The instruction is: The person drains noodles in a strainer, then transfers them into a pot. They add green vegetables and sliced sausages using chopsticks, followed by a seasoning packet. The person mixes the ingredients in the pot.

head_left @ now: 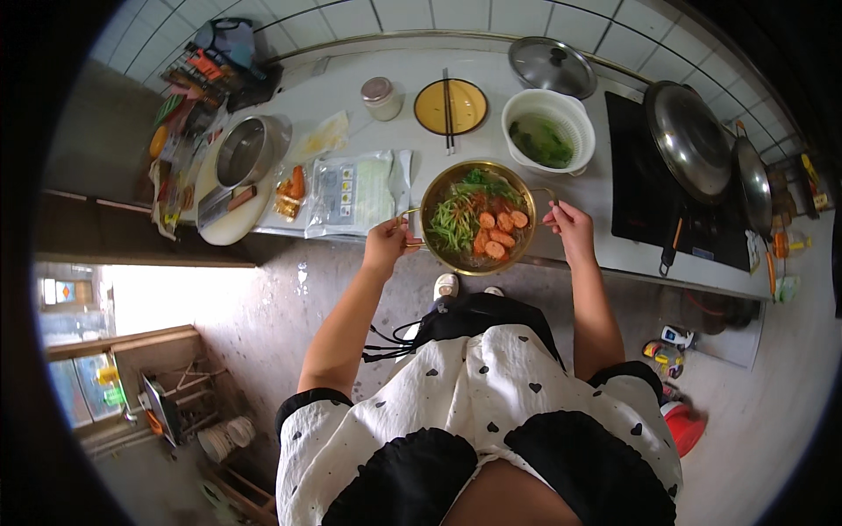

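You hold the brass-coloured pot [478, 217] by its two side handles, your left hand [386, 244] clenched on one and your right hand [568, 224] on the other, so the load of green shreds and sausage slices stays level. It sits at the front edge of the desk [351, 96] (just before the white colander [548, 130]), near the black hob [645, 206].
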Action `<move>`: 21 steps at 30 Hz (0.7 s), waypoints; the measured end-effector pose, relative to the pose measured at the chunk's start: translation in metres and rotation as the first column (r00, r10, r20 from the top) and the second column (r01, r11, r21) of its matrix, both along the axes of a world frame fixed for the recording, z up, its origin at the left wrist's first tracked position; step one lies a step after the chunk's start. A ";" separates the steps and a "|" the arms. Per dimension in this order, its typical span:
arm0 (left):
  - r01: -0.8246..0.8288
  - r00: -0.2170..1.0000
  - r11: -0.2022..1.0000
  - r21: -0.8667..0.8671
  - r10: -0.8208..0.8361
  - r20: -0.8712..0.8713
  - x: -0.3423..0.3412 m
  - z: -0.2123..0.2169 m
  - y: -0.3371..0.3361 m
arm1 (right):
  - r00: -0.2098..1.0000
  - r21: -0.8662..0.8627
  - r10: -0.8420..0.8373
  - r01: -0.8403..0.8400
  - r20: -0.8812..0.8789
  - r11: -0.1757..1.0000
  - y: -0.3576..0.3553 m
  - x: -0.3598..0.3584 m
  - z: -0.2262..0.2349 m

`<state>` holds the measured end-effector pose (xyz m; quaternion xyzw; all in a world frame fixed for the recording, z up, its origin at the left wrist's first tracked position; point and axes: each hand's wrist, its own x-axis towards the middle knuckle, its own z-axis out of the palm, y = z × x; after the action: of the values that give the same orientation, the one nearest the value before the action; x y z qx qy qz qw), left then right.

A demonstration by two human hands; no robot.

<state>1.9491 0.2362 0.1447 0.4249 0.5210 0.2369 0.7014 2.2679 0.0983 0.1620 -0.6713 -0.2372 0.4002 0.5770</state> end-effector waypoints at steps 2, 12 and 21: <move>-0.048 0.998 0.999 0.010 0.048 0.044 -0.021 0.010 -0.008 | 0.999 0.016 0.036 -0.036 -0.003 0.999 0.005 -0.013 0.014; -0.451 0.889 0.889 0.083 0.439 0.131 -0.128 0.094 -0.093 | 0.938 0.135 0.343 -0.335 -0.044 0.933 0.056 -0.103 0.069; -0.763 0.647 0.634 0.127 0.746 0.157 -0.207 0.130 -0.181 | 0.704 0.206 0.703 -0.676 -0.102 0.707 0.106 -0.214 0.073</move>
<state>1.7422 0.0549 0.2743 0.2192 0.5948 0.5736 0.5189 2.0538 0.2042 0.2354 -0.4499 -0.4506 0.6242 0.4527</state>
